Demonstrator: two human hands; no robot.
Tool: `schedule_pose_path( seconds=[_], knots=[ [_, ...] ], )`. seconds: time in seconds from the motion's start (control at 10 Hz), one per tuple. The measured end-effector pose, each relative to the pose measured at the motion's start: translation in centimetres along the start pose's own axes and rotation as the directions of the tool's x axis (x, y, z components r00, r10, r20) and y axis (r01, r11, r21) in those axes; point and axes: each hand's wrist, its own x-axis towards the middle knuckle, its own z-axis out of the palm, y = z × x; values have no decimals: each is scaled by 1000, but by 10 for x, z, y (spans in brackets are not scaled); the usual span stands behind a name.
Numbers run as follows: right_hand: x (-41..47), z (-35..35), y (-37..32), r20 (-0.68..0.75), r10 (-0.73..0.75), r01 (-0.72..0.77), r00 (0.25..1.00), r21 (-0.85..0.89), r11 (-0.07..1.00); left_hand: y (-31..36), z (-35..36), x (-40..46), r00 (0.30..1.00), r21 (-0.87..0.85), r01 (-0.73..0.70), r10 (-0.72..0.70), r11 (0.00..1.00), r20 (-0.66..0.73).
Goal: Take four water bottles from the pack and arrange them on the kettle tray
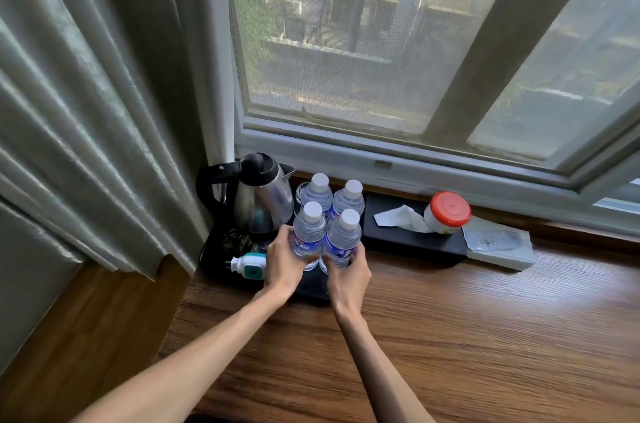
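Note:
Several clear water bottles with white caps stand upright in a tight square on the black kettle tray, right of the steel kettle. The back pair are the rear left bottle and the rear right bottle. My left hand wraps the front left bottle near its blue label. My right hand grips the front right bottle low down. The bottle pack is out of view.
A small white and teal plug-in device lies on the tray's left part. A black tissue box sits to the right with a red-lidded white jar on it and a flat packet beside. Curtains hang on the left, the window behind.

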Motion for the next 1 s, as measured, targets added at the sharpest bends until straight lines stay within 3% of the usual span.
schedule_pose_path(
  seconds=[0.6, 0.8, 1.0],
  knots=[
    [-1, -2, 2, 26, -18, 19, 1000, -64, 998, 12, -4, -7, 999, 75, 0, -3, 997, 43],
    [-7, -10, -12, 101, 1, 7, 995, -77, 997, 17, -11, -10, 993, 54, -12, 5, 998, 119],
    [-3, -30, -36, 104, -178, 185, 979, -57, 981, 31, -31, -11, 980, -49, -147, 152, 988, 130]
  ],
)
